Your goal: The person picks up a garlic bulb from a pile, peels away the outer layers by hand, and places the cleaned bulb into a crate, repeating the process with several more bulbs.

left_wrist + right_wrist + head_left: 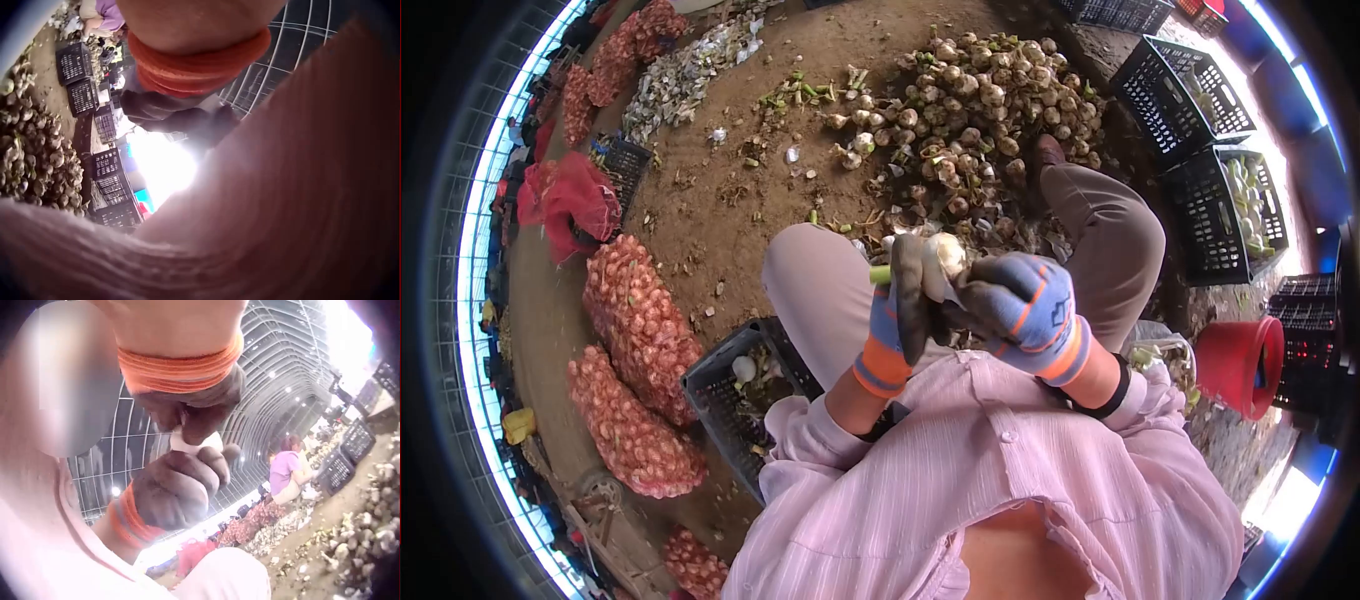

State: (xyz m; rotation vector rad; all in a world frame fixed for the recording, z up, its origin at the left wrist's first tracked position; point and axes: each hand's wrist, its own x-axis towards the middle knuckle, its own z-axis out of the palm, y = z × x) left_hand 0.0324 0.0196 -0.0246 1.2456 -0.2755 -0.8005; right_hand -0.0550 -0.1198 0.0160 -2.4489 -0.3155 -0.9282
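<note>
In the head view a white garlic bulb [944, 254] is held in front of the lap, its green stem [880, 274] sticking out on the left. My left hand [897, 318], in a blue, orange and dark-palmed glove, grips it from the left. From the other side my right hand [1022, 300], gloved alike, pinches the bulb's lower right side with thumb and curled fingers. The right wrist view shows the pale bulb [195, 442] between the left fist [178, 489] and the right fingers [206, 420]. In the left wrist view sleeve cloth and glare hide the bulb.
Beyond the knees lies a heap of garlic bulbs [990, 95]. Black crates [1175, 95] and a red bucket [1235, 368] stand at right. Another black crate [718, 420] touches the left thigh. Filled red net sacks [635, 320] lie further left. A person in purple [286, 472] sits further off.
</note>
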